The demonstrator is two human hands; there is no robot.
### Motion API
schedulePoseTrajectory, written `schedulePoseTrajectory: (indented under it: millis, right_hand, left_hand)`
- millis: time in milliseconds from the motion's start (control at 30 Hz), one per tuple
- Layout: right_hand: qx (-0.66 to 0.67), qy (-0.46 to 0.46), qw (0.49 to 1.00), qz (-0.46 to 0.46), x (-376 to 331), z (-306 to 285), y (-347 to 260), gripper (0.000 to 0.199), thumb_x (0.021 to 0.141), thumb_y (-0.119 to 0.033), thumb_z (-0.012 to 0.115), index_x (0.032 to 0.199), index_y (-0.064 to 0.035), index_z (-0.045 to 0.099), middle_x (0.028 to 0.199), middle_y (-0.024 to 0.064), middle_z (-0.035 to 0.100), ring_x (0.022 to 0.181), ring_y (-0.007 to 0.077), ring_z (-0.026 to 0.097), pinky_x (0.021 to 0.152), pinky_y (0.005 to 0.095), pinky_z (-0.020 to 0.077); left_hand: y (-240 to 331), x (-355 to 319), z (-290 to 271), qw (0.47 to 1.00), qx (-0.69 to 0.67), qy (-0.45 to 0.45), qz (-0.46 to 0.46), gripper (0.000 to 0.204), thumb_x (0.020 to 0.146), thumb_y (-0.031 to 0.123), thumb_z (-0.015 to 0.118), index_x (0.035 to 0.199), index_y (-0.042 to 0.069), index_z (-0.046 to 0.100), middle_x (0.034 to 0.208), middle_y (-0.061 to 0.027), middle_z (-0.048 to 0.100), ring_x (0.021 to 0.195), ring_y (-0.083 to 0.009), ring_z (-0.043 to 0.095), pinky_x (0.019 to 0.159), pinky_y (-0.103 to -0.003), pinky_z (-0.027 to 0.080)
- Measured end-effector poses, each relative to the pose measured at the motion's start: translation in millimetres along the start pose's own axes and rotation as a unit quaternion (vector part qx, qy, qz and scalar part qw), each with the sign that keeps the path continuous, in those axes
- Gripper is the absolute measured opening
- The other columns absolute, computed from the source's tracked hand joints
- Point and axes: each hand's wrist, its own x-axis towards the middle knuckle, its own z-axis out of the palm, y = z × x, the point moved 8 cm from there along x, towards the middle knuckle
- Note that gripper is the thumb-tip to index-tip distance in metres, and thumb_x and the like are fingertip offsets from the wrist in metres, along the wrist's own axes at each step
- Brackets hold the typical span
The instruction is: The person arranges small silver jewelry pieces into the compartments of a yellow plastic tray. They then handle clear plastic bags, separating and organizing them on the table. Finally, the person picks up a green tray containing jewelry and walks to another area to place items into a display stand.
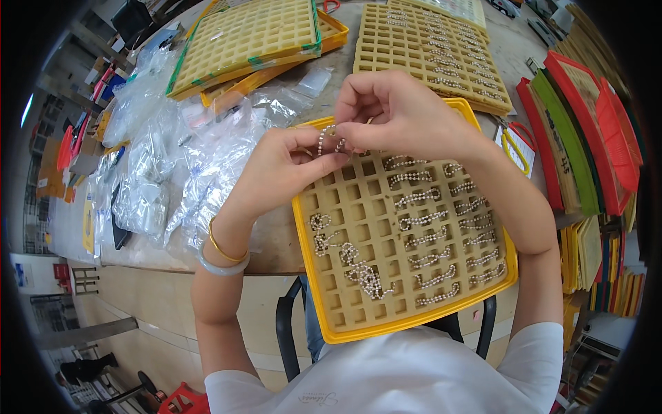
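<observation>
A yellow compartment tray (314, 276) lies in front of me, overhanging the table edge. Several of its right-hand cells hold folded strands of small pearl-like beads (419, 198); a loose heap of bead strands (358, 269) lies across its left cells. Above the tray's far edge, my left hand (279, 172) and my right hand (389, 114) meet, both pinching one short bead strand (329, 140) between fingertips. My left wrist wears a gold bangle and a pale bangle.
Clear plastic bags (200, 159) are piled on the table to the left. Stacked yellow grid trays (241, 38) sit at the back left, another with beads (434, 48) at the back right. Scissors (516, 146) and upright coloured trays (586, 131) stand right.
</observation>
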Motion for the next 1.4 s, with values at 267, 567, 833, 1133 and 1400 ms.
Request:
schedulePoseTrajectory:
  millis: [267,567,833,1133,1400]
  right_hand:
    - [-0.329,-0.111,0.935,0.077,-11.6,4.2,14.1,0.019,0.073,-0.017,0.068,0.079,0.0003,0.065,0.080,0.0101,0.065,0.072,0.0225,0.062,0.068,0.0340,0.0502]
    - [-0.394,-0.078,0.911,0.093,-15.9,-2.2,17.1,0.021,0.074,-0.021,0.070,0.083,-0.0026,0.064,0.089,0.0101,0.064,0.082,0.0286,0.062,0.074,0.0378,0.0488]
    - [-0.292,-0.192,0.928,-0.125,-22.0,74.6,-20.2,0.010,0.078,-0.013,0.063,0.083,-0.0053,0.067,0.084,0.0130,0.066,0.078,0.0299,0.064,0.072,0.0401,0.0508]
    - [-0.271,-0.200,0.941,-0.034,-20.4,64.2,-20.6,0.013,0.074,-0.010,0.062,0.084,-0.0012,0.064,0.072,0.0118,0.066,0.071,0.0288,0.064,0.068,0.0391,0.0511]
    - [-0.113,-0.038,0.992,-0.032,-15.5,16.2,-21.1,0.013,0.076,-0.007,0.066,0.081,0.0010,0.057,0.075,0.0089,0.064,0.070,0.0158,0.063,0.064,0.0276,0.0506]
  left_hand:
    - [13.1,-10.4,-2.7,0.968,0.243,0.018,0.060,0.015,0.077,0.009,0.071,0.090,0.002,0.070,0.071,-0.0062,0.064,0.063,-0.0104,0.059,0.061,-0.023,0.047]
    - [17.1,-11.9,-3.5,0.957,0.274,0.030,0.087,0.015,0.079,0.010,0.068,0.092,0.002,0.071,0.074,-0.0076,0.067,0.062,-0.0128,0.060,0.059,-0.024,0.048]
    - [17.9,-9.4,-25.4,0.947,0.280,0.114,0.106,0.017,0.083,0.013,0.066,0.094,0.001,0.070,0.082,-0.0096,0.068,0.065,-0.0163,0.061,0.059,-0.025,0.048]
    - [2.9,-5.3,-16.5,0.992,0.103,0.009,0.067,0.025,0.085,0.006,0.063,0.108,-0.002,0.064,0.093,-0.0059,0.066,0.076,-0.0084,0.059,0.067,-0.022,0.049]
    - [11.5,-14.6,19.0,0.977,-0.136,-0.164,-0.008,0.036,0.081,0.003,0.066,0.116,-0.002,0.057,0.103,-0.0068,0.064,0.087,-0.0098,0.061,0.075,-0.022,0.050]
